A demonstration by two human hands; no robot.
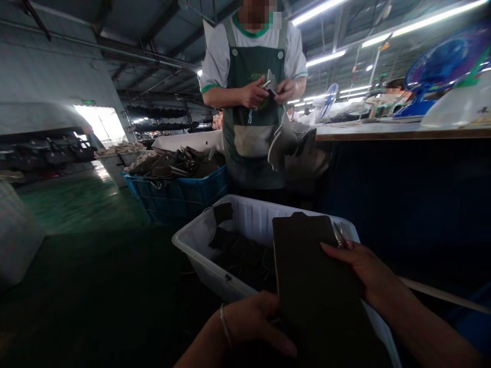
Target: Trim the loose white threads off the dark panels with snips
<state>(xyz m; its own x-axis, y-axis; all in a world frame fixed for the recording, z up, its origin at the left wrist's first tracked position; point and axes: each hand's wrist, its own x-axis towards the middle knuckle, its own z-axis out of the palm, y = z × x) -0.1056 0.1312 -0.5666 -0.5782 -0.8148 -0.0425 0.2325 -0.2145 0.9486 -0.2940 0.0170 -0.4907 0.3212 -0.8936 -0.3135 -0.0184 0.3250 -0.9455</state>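
A flat, dark rectangular panel [314,286], with a small tab on its top edge, is held upright over a white plastic bin [253,204]. My left hand [255,319], with a bracelet at the wrist, grips the panel's lower left edge, its thumb across the front. On the other side my right hand [356,260] pinches the upper right edge, thumb on the face. Pointed metal snips [339,234] stick up from that same hand; their handles are hidden. Several dark pieces [245,253] lie inside the bin below the panel.
Across the bin stands a person in a green apron [255,117], holding snips and a grey piece. Behind it to the left is a blue crate [180,194] heaped with dark pieces. A worktable [402,132] with a blue fan [437,76] is at right.
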